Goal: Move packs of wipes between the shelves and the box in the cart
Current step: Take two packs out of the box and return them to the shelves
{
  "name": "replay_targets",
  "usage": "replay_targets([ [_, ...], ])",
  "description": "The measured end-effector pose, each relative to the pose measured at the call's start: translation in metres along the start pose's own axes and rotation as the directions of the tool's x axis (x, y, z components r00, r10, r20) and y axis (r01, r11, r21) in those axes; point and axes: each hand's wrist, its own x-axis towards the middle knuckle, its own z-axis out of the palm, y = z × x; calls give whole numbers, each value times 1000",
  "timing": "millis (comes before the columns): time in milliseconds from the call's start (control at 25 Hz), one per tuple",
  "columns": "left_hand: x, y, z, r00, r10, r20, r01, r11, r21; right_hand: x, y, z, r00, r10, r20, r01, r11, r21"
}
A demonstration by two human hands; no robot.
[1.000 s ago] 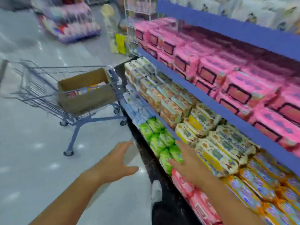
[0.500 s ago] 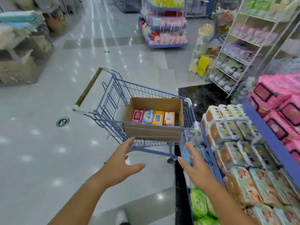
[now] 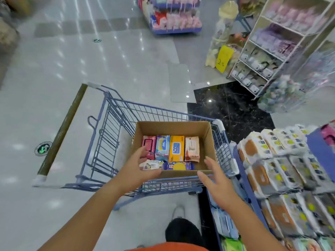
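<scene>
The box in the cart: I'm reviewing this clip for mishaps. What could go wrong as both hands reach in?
The cart stands free on glossy floor; pressing the box could roll it away. The upright packs sit pressed together, so lifting the pink pack by the left hand might drag its blue neighbour. The right hand may snag the box's near wall.

Left hand (image 3: 138, 169): stretched forward, palm turned inward, fingers straight and loosely spread, thumb splayed to the right; holds nothing.
Right hand (image 3: 216, 182): stretched forward, palm facing left, fingers straight and slightly apart; holds nothing.
Left forearm (image 3: 87, 212): bare, rises from the lower left to the wrist.
Right forearm (image 3: 253, 225): bare, rises from the lower right.
Hands together: apart, palms facing each other, the left slightly further forward.
</scene>
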Motion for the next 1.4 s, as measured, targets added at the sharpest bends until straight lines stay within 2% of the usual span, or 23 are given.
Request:
replay_targets([
  [200,107,-31,9,987,-161,18,160,986,49,126,44,-6,989,94,110,-91,995,-36],
  [360,170,-76,18,942,-334,43,333,943,18,206,86,6,944,205,260,-193,979,-70],
  [480,214,-127,22,883,-469,27,468,883,25,253,130,21,910,261,322,-230,964,-131],
  [640,264,-200,32,806,-589,50,587,808,45,294,223,42,872,363,329,-297,925,-235],
  [760,278,-242,40,673,-738,-53,740,669,72,310,257,53,848,474,239,-407,869,-282],
  [840,285,-259,46,602,-791,-104,798,595,97,316,275,60,806,549,219,-499,831,-248],
  [920,295,-266,54,548,-827,-124,832,525,178,320,291,68,707,662,247,-617,749,-242],
  [1000,303,-263,59,501,-849,-168,839,428,336,321,303,74,621,743,251,-711,668,-218],
  [1080,306,-260,60,502,-851,-155,795,383,471,324,305,76,559,793,242,-782,602,-164],
  [1160,305,-261,57,522,-842,-133,768,397,503,327,299,72,527,805,272,-811,572,-120],
  [1240,302,-267,57,531,-840,-114,786,437,438,327,295,68,541,798,266,-824,566,-20],
  [1320,296,-268,57,584,-804,-111,789,529,312,324,292,67,566,787,247,-818,574,45],
  [1400,291,-272,54,626,-768,-138,778,602,177,324,292,67,551,787,277,-830,552,82],
])
